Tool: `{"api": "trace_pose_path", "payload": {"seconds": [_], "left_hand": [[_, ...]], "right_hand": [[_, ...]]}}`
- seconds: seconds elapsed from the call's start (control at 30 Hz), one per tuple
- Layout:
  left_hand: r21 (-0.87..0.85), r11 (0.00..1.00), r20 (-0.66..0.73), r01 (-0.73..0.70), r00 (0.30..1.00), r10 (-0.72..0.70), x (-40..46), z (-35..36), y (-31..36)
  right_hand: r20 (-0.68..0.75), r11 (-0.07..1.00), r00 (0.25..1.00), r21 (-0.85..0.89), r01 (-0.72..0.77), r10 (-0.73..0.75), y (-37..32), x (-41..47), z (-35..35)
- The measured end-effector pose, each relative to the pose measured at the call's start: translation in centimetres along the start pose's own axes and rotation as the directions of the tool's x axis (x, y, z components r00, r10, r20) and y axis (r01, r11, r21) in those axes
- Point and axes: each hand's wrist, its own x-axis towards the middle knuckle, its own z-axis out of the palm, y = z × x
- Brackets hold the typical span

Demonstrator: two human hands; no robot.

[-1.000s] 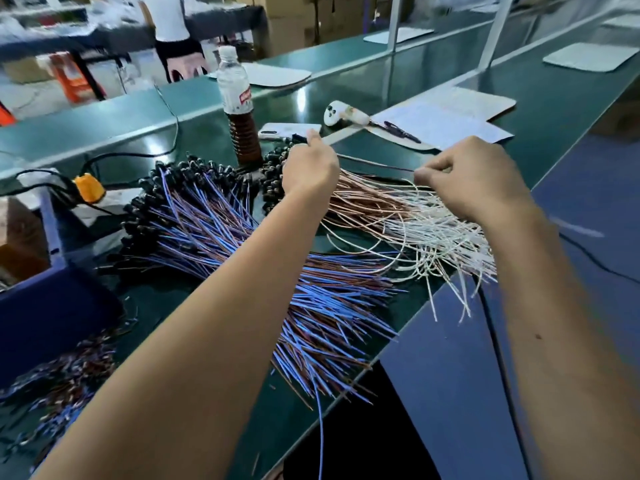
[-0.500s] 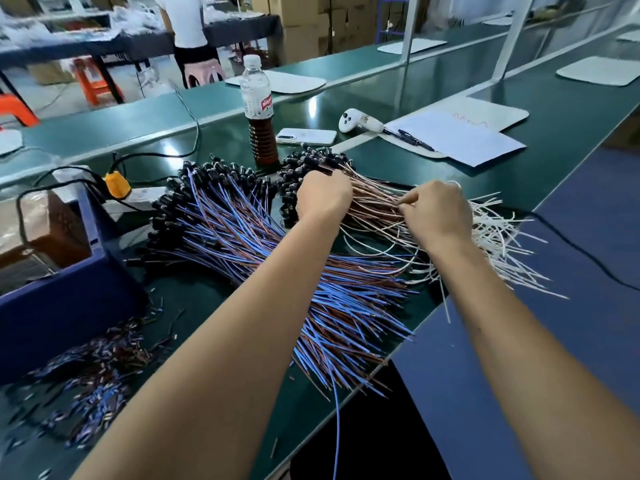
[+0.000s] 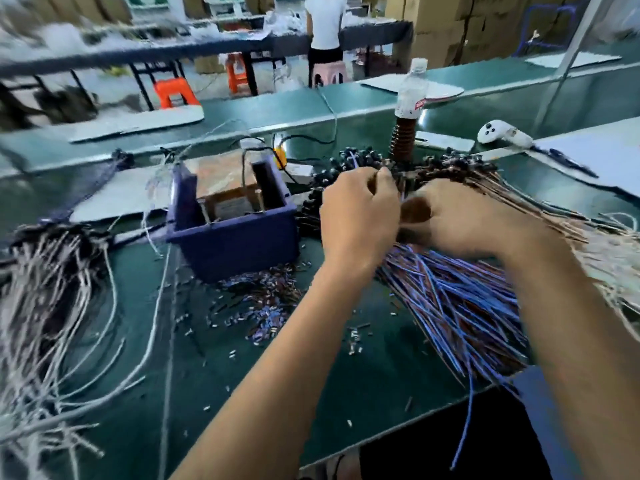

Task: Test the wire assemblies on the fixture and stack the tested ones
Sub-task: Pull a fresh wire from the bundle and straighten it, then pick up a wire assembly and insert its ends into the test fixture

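A fan of blue and brown wire assemblies point(image 3: 450, 299) with black connector ends lies on the green bench point(image 3: 242, 393) right of centre. Beside it, at the far right, spreads a pile of brown and white wires point(image 3: 588, 237). My left hand point(image 3: 356, 216) pinches a wire assembly near its black connector end, over the top of the blue pile. My right hand point(image 3: 460, 220) is curled close against it, gripping the same wires; motion blur hides the exact hold. A dark blue fixture box point(image 3: 235, 233) with upright black blocks stands left of my hands.
A tangle of grey and white wires point(image 3: 45, 306) fills the left side. Small cut scraps point(image 3: 256, 306) litter the bench before the box. A bottle point(image 3: 407, 112), a white controller point(image 3: 498, 133) and paper sheets stand behind. A person stands at a far table.
The view has swung left, bringing the blue box and left wire tangle into sight. Both hands have drawn together over the connector ends of the blue pile.
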Motion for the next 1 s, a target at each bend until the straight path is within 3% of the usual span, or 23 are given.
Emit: {"api": "trace_pose_path", "payload": {"seconds": [0.1,0.23,0.3,0.4,0.5,0.57,0.7,0.87,1.0], "left_hand": [[0.274,0.960,-0.112,0.066,0.993,-0.036,-0.8,-6.2,-3.0],[0.544,0.814,-0.071,0.203,0.978,-0.196,-0.4,-14.9,-7.5],[0.598,0.750,-0.133,0.283,0.958,-0.256,-0.3,-19.0,-9.5],[0.611,0.691,-0.279,0.386,0.922,-0.269,-0.3,-23.3,-11.5],[0.610,0.658,-0.319,0.442,0.897,-0.307,0.0,-26.0,-12.9],[0.614,0.642,-0.321,0.459,0.889,-0.328,0.1,-27.3,-13.3],[0.624,0.582,-0.386,0.522,0.853,-0.351,0.3,-29.5,-13.9],[0.600,0.547,-0.303,0.583,0.799,-0.519,0.3,-30.2,-15.2],[0.719,0.448,-0.330,0.532,0.828,-0.454,0.9,-30.7,-16.8]], "right_hand": [[0.255,0.991,0.957,0.028,0.132,-0.135,-5.4,0.8,5.3],[0.412,0.938,0.844,0.098,0.333,-0.343,-13.6,1.7,12.2],[0.441,0.907,0.798,0.113,0.406,-0.412,-17.7,2.4,15.2],[0.313,0.878,0.830,0.024,0.478,-0.461,-22.1,3.9,19.6],[0.125,0.829,0.849,0.330,0.452,-0.513,-25.1,4.6,23.5],[0.006,0.817,0.885,0.386,0.428,-0.466,-26.3,5.8,25.9],[-0.061,0.925,0.944,0.192,0.329,-0.323,-28.2,8.2,27.2],[-0.062,0.940,0.983,0.286,0.186,-0.175,-29.5,11.0,27.8],[-0.040,0.970,0.985,0.167,0.174,-0.169,-31.1,12.3,28.2]]}}
